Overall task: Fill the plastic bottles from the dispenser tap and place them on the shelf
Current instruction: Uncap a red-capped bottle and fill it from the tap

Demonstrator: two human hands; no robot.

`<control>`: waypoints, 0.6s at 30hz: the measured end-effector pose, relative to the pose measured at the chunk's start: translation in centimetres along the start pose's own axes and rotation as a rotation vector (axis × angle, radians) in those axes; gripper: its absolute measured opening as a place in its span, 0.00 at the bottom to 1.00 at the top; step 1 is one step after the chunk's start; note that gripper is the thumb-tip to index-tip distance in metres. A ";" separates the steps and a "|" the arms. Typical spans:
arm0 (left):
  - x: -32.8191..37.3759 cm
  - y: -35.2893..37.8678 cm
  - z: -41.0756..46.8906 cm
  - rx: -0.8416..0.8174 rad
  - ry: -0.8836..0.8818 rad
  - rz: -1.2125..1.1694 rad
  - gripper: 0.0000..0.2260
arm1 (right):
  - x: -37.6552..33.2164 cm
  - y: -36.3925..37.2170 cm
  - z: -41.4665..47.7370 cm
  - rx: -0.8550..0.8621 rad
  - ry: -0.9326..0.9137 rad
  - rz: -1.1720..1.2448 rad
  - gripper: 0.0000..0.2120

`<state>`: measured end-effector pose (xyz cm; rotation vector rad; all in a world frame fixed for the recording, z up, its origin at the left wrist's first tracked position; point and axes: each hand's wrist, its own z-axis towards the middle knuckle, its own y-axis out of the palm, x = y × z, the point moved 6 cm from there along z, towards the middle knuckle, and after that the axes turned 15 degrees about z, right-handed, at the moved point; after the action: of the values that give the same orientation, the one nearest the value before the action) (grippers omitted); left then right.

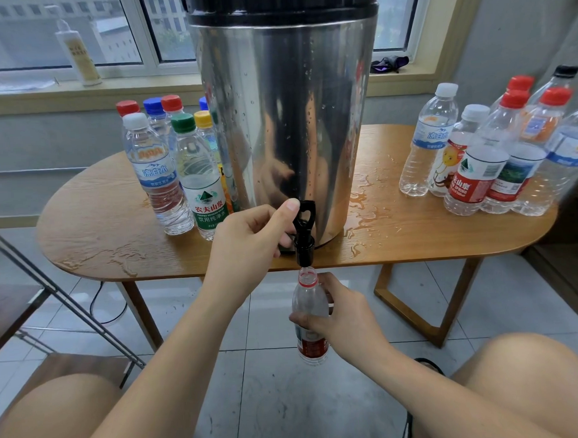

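Clear, smooth plastic with a red neck ring and a red label is showing on the uncapped bottle [309,305], which the right hand [346,319] is gripping round the shoulder at lower centre of the frame, its mouth sitting just under the black tap [305,248]. The left hand [249,243] is curling beside that tap, thumb pressing on the lever top. Behind, the polished steel dispenser [286,119], beaded with droplets, is standing on a wet, rounded wood-grain table [99,227] between capped bottles at left [176,170] and capped bottles at right [490,163].
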<state>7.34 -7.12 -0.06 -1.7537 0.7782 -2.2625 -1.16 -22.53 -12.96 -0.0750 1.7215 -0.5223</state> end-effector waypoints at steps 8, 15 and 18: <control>0.0 0.0 0.0 -0.002 0.000 0.016 0.21 | 0.0 -0.1 0.0 0.007 -0.017 -0.008 0.35; 0.0 0.0 0.0 -0.002 0.000 0.015 0.21 | 0.1 0.1 0.1 0.003 -0.020 -0.014 0.36; 0.0 0.0 0.0 0.000 0.002 0.015 0.21 | 0.2 0.1 0.1 0.001 -0.019 -0.009 0.36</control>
<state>7.34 -7.12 -0.02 -1.7396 0.7895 -2.2549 -1.09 -22.55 -13.21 -0.0866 1.7032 -0.5273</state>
